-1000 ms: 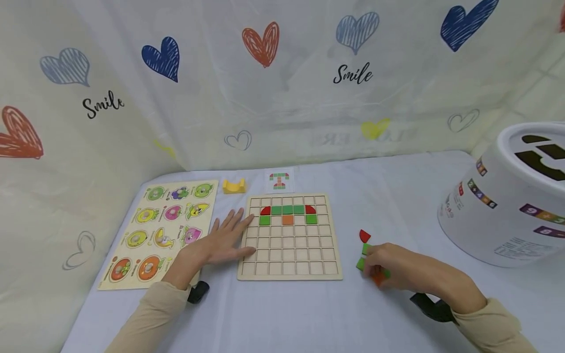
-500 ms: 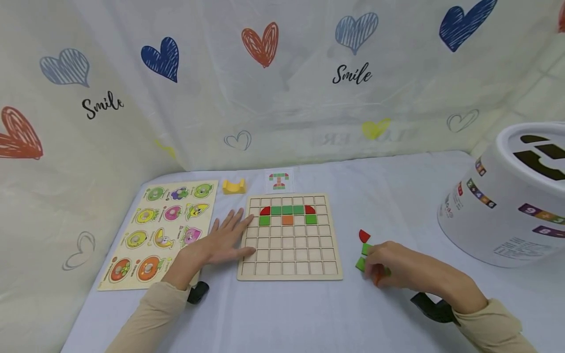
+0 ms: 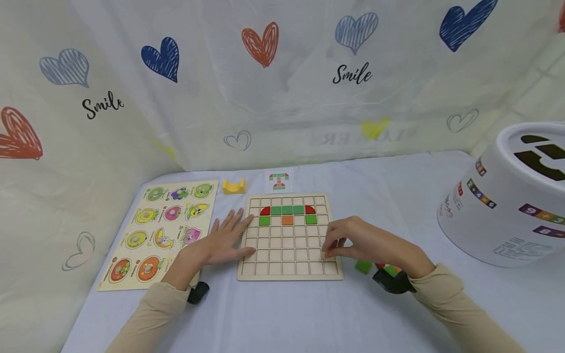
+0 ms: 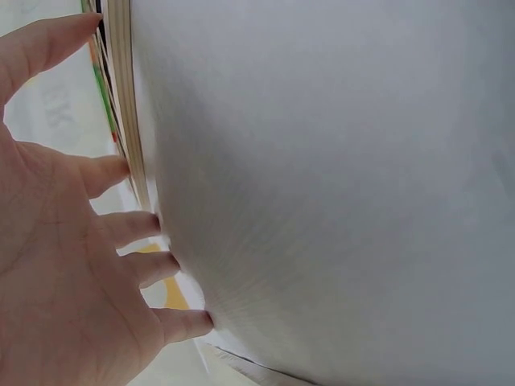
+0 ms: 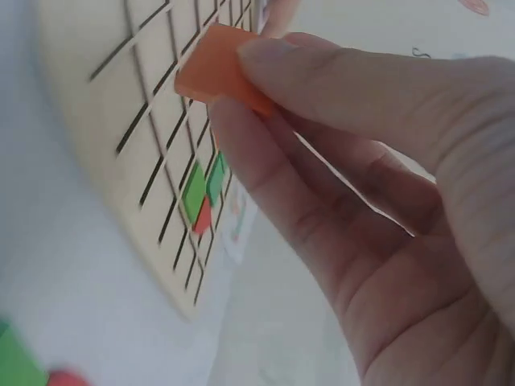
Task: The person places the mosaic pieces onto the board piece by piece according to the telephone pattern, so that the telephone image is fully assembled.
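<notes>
Left hand spread against the left edge of the grid board, right hand pinching an orange tile over its right side; the card's far bar is laid, stem mostly and base wholly unfilled, loose tiles at right.

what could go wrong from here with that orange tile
The orange tile is pinched between thumb and fingertip of the right hand, so it could slip. Loose pieces lie beside the black wrist device and might get brushed. The left hand could nudge the wooden board at its left edge.
</notes>
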`<state>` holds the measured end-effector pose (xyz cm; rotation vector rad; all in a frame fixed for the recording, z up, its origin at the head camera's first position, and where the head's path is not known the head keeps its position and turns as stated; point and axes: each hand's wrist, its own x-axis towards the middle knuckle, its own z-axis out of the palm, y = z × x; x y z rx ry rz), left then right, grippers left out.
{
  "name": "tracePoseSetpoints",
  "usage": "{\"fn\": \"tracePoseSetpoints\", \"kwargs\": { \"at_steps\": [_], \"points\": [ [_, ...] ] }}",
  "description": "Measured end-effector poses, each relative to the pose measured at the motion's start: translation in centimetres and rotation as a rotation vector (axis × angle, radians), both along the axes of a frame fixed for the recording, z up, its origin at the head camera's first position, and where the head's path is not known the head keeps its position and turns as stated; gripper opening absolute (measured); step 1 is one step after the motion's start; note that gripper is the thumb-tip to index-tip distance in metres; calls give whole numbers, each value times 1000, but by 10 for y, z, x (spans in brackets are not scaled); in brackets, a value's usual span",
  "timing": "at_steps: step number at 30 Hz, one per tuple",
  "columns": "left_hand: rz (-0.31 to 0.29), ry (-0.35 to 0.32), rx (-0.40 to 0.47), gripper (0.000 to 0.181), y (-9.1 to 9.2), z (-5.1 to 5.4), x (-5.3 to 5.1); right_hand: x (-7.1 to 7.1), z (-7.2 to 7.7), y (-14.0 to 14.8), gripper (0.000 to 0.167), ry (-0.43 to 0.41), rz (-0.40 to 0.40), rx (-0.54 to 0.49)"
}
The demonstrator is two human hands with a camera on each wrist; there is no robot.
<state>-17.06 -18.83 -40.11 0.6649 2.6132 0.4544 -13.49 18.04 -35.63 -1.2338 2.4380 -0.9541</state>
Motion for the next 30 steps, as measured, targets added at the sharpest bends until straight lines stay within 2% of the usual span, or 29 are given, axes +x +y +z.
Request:
{"fn": "tracePoseSetpoints", "kwargs": {
  "at_steps": [7, 11, 15, 20, 25, 30],
  "points": [
    [0, 1, -3, 90, 2, 0, 0, -32, -8, -40, 14, 53, 38, -45],
    [6, 0, -15, 91, 3, 1, 1, -47, -16, -55, 13, 44, 2, -95],
    [7, 0, -17, 91, 2, 2, 2, -59, -25, -66, 12, 27, -77, -138],
    [1, -5, -7, 90, 1, 2, 2, -66, -33, -73, 9, 22, -147, -129],
    [-8, 0, 18, 88, 0, 2, 1, -68, -39, -75, 9, 24, -142, -124],
    [-5, 7, -3, 89, -1, -1, 0, -68, -43, -75, 11, 9, -133, -120]
  ]
}}
